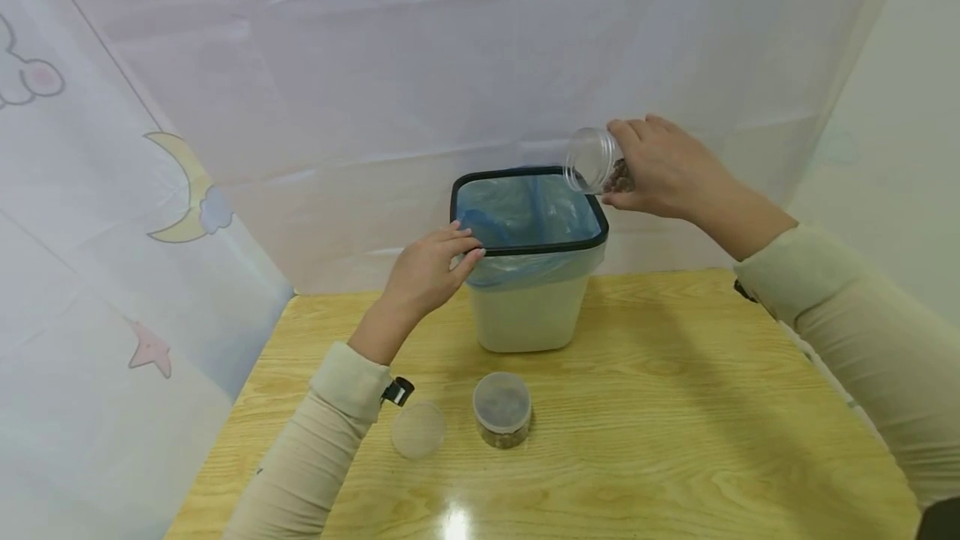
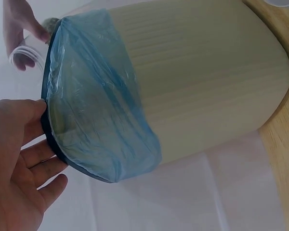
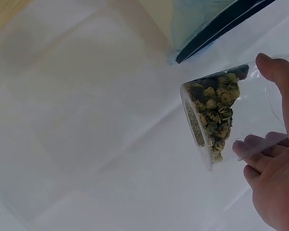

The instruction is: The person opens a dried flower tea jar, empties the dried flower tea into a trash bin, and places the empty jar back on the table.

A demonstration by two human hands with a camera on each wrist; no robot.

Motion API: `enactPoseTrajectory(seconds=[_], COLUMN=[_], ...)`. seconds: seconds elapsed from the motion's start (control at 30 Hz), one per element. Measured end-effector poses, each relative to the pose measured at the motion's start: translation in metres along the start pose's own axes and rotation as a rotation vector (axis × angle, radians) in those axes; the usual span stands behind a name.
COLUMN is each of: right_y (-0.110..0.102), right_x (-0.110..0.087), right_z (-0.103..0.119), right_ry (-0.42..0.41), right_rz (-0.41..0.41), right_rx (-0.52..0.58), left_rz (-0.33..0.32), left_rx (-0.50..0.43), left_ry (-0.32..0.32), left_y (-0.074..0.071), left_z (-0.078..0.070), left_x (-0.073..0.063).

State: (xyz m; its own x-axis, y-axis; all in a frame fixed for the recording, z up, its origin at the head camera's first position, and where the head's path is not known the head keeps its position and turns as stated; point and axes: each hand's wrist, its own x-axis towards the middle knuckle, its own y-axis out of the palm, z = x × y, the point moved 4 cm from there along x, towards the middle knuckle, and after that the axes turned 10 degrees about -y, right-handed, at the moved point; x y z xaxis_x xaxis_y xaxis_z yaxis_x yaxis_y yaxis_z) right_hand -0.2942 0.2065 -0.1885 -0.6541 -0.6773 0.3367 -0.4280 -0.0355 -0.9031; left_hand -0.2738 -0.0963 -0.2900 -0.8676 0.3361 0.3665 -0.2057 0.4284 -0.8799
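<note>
A white trash bin [image 1: 528,311] with a black rim and a blue bag liner [image 2: 98,101] stands at the back of the table. My left hand [image 1: 429,272] holds the near left part of its rim, thumb and fingers on either side. Above the bin's right corner, my right hand [image 1: 671,169] grips a clear lidless jar [image 1: 588,158], tipped sideways with its mouth toward the bin. Dried flower buds [image 3: 214,108] lie packed near the jar's base in the right wrist view. The bottom of the bin's inside is hidden.
A second clear jar [image 1: 502,407], its lid on and dark contents inside, stands on the wooden table [image 1: 645,440] in front of the bin. Left of it lies a loose round lid [image 1: 418,430]. A pale wall covering [image 1: 375,90] hangs right behind the bin.
</note>
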Motion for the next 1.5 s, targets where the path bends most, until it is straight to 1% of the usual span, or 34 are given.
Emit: enactPoseTrajectory(seconds=[0.17,0.33,0.63,0.87,1.13,1.27,1.5], right_y=[-0.0024,-0.0037,-0.0012,-0.0006,0.0009,0.0013,0.0029], right_x=[0.0006,0.0014,0.0033,0.0043,0.0029,0.0022,0.0023], right_z=[0.0017,0.0024,0.004,0.0059,0.0083,0.0083,0.009], right_ry=[-0.017,-0.013,0.0,-0.014,-0.048,-0.05,-0.063], right_rz=[0.007,0.02,0.074,0.09,0.079,0.072,0.097], right_rx=[-0.033,-0.055,-0.075,-0.117,-0.176,-0.19,-0.2], left_rz=[-0.007,-0.02,0.014,0.002,0.0,0.0,0.019], left_rx=[0.007,0.023,0.038,0.047,0.046,0.05,0.062], left_ry=[0.006,0.01,-0.019,0.003,0.006,0.008,-0.005], left_y=[-0.0016,-0.0028,-0.0035,-0.0047,-0.002,-0.002,-0.0021], left_z=[-0.0019,-0.0035,-0.0037,-0.0032,-0.0003,-0.0013,-0.0028], left_x=[-0.0013,-0.002,-0.0034,-0.0034,-0.0045,-0.0049,-0.004])
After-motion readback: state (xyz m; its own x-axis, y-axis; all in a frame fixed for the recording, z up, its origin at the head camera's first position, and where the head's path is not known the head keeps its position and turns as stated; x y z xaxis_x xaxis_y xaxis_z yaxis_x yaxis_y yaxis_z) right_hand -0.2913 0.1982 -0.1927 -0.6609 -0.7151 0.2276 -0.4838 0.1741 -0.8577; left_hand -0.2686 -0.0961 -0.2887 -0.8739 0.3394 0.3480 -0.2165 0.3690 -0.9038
